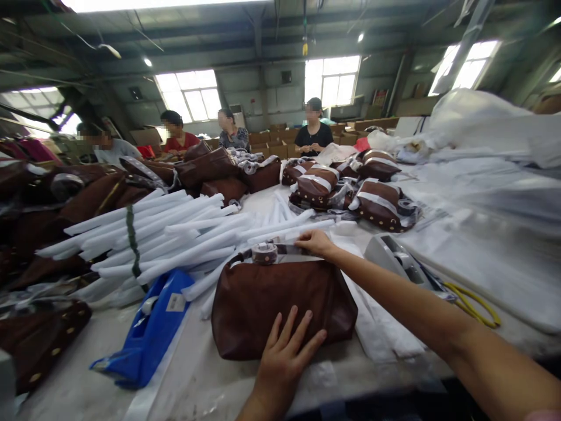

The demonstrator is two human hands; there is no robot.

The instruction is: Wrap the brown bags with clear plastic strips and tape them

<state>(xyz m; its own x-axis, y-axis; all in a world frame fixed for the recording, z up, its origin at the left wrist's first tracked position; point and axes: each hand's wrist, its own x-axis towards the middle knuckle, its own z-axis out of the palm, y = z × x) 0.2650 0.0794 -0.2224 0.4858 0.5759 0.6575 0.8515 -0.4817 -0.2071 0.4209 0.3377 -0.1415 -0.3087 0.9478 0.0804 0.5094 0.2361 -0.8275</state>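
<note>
A dark brown leather handbag (pixel 280 298) lies on the table in front of me. My left hand (pixel 287 351) rests flat against its near side, fingers spread. Behind the bag's top edge, my right hand (pixel 316 242) pinches the bag's strap (pixel 291 249), which looks covered in clear film. A rolled strap end (pixel 264 252) sits at the top of the bag. Part of the strap is hidden under my right fingers.
Left of the bag stands a blue tape dispenser (pixel 151 327); a grey dispenser (pixel 394 257) is to the right, near a yellow loop (pixel 475 307). White paper rolls (pixel 175 234) lie behind. Wrapped brown bags (pixel 379 202) are piled farther back. Several people (pixel 313 131) work across the table.
</note>
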